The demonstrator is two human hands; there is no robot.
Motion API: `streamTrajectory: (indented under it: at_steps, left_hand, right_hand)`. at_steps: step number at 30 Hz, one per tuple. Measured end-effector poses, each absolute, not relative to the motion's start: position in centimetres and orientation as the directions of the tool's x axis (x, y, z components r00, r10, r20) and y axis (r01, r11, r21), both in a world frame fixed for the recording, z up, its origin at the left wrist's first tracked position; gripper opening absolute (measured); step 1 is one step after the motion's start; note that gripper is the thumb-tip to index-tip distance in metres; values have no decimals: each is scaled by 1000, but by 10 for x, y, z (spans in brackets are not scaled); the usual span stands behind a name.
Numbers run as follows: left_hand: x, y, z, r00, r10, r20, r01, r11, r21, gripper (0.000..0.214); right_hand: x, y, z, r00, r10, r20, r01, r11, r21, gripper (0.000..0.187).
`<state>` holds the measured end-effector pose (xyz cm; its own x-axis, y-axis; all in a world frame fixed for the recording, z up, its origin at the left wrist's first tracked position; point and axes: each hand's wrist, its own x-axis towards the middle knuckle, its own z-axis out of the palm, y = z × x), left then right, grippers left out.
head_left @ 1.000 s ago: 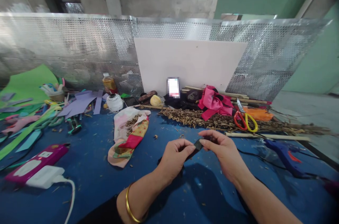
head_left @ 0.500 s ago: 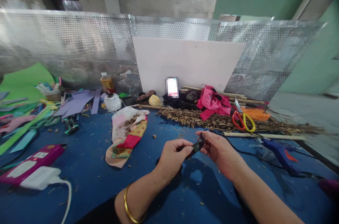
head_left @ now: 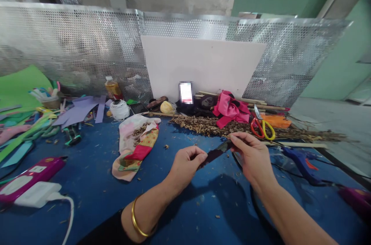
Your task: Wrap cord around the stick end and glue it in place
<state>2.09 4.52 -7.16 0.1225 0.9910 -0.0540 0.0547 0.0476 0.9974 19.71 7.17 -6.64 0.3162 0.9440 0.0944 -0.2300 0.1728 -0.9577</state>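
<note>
A perforated metal screen (head_left: 87,55) walls off the back of the blue counter (head_left: 95,189), a white board (head_left: 203,63) up against it, and on the right the counter's dark edge slants away with grey floor beyond.

Centre stage, a dark strip (head_left: 216,153) hangs slantwise above the counter, right end higher, drawn out nearly straight! The left hand (head_left: 185,165) has its grip pinched on the lower end, thumb against finger; the right hand (head_left: 255,158) has its grip clamped on the upper end.

Room to move? Crumb-strewn blue spreads in front of the hands and leftward to the patchwork cloth (head_left: 138,154). Ahead it tightens: dried stalks (head_left: 199,125) line the far side, and scissors (head_left: 262,125) lie near the right hand. A blue glue gun (head_left: 301,164) sits to its right, black cord trailing close by.

Now the hard-to-see bits: the strip's left end vanishes behind the left thumb, and curled fingers are partly covered. The phone (head_left: 186,92) shows only a pixelated glare. A purple object (head_left: 358,200) blurs out at the right, the purple power strip (head_left: 31,179) runs off the left, and both forearms leave at the bottom.
</note>
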Motion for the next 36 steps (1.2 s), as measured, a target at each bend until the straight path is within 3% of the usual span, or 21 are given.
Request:
streamTrajectory:
  at_steps: [11, 18, 20, 24, 26, 29, 32, 36]
  left_hand:
    - [18, 48, -77, 91, 994, -60, 2, 61, 998, 29]
    - [23, 43, -78, 296, 942, -157, -41, 177, 983, 50]
    - [25, 41, -78, 326, 931, -165, -63, 195, 979, 43]
    - [25, 41, -76, 258, 964, -66, -22, 74, 997, 28]
    - [24, 41, -75, 244, 969, -39, -43, 50, 998, 28]
    - [24, 41, -75, 329, 938, -106, -141, 160, 977, 38]
    - [24, 40, -76, 400, 906, -137, -127, 203, 971, 40]
    - [24, 40, -77, 310, 942, -124, -89, 159, 983, 33]
  right_hand:
    - [197, 67, -61, 359, 921, 152, -158, 220, -962, 27]
    - [186, 59, -65, 203, 973, 108, -149, 140, -979, 26]
    - [184, 58, -65, 177, 979, 102, -150, 129, -980, 25]
    - [183, 59, -64, 167, 981, 95, -136, 118, -984, 23]
    - [184, 59, -64, 161, 982, 95, -138, 118, -983, 23]
    - [184, 58, -62, 141, 984, 110, -115, 127, -985, 23]
    - [183, 57, -60, 136, 982, 134, -78, 146, -986, 22]
    - [184, 58, -60, 183, 971, 154, -41, 164, -986, 23]
